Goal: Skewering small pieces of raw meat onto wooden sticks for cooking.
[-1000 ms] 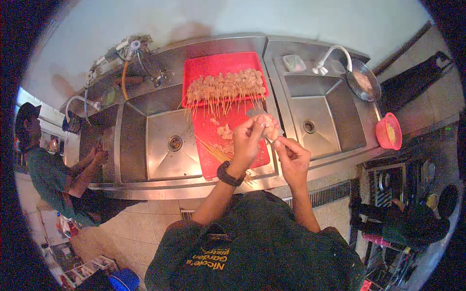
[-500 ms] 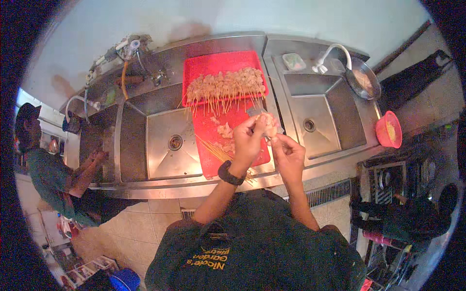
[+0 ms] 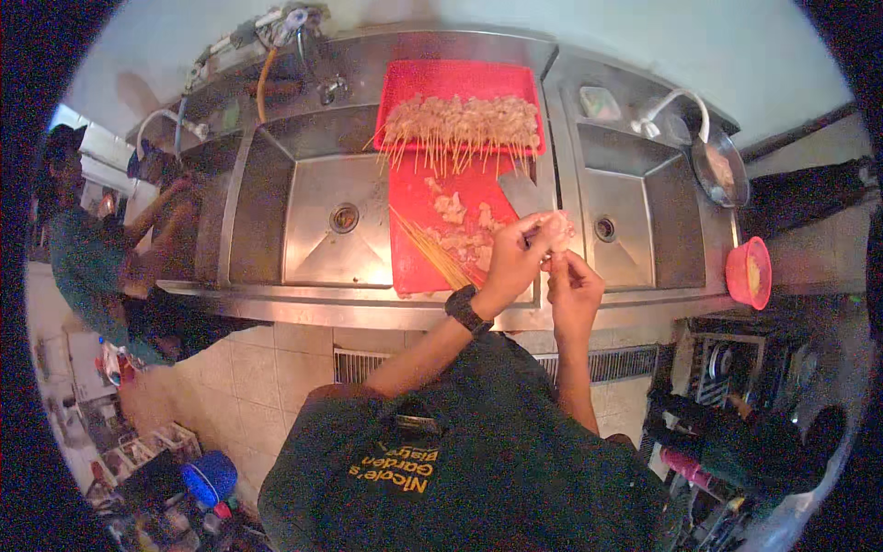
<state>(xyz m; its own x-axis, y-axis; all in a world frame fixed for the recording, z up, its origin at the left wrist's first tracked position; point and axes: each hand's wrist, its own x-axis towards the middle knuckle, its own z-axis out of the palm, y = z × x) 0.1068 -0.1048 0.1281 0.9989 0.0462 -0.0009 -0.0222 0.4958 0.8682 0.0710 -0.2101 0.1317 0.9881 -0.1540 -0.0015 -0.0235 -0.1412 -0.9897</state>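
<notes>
Just right of the middle of the frame, we see a soft, wet, lumpy bit of pink meat [image 3: 559, 230] up in two bare hands. The left hand [image 3: 515, 256] is nearly closed, with its thumb and fingers pinching the meat. The right hand [image 3: 574, 287] is curled up small, thumb and finger pressed together just under the meat; we can't tell if a thin stick is between them.

Behind the left hand we see a flat, dull grey blade [image 3: 525, 193] by the right edge of a smooth red board [image 3: 407, 179]. Squishy scraps [image 3: 450, 207] lie on the board, and thin, straight wooden sticks [image 3: 432, 253] slant over its lower left part. Above it, in the upper middle, a red tray [image 3: 460, 78] with raised sides holds a thick, bumpy row of meat sticks [image 3: 460, 121], their thin ends poking over the near edge.

We see shiny metal sinks on both sides: the left sink [image 3: 331, 258] is a wide, deep hollow, and the right sink [image 3: 593, 267] gives open room beside the right hand. The long, hard front edge [image 3: 349, 309] runs below.
</notes>
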